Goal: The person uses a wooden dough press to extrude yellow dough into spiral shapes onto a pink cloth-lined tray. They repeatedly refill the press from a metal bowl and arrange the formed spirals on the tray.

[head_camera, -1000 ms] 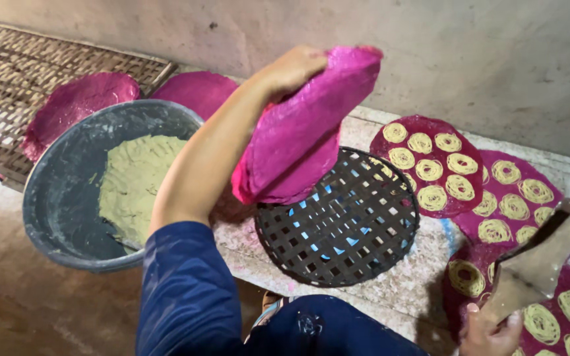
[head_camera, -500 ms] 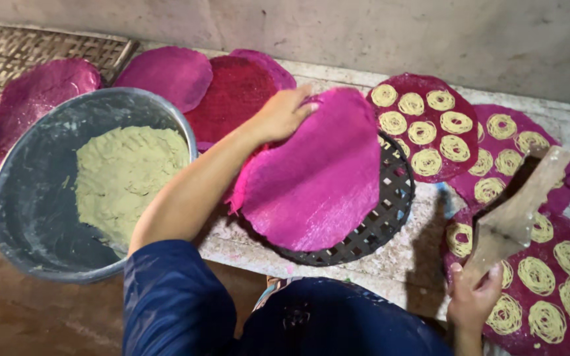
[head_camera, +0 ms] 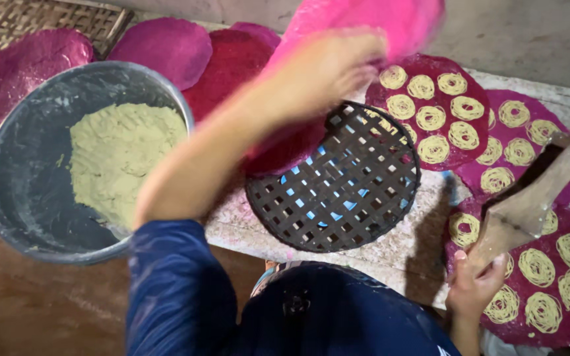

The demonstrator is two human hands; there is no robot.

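Note:
My left hand is raised and blurred, gripping a bright pink cloth lifted above a round dark woven lattice tray on the stone slab. My right hand at the lower right holds a wooden press tilted over pink rounds that carry coiled yellow dough spirals. More spiral-covered rounds lie past the tray.
A grey metal basin with greenish-yellow dough sits at the left. Several bare pink and red rounds lie behind it, next to a woven mat. A brown floor shows below the slab edge.
The pink cloth lay spread over the lattice tray half a second ago. My left hand has lifted it up and away, uncovering the tray. The right hand with the press has barely moved.

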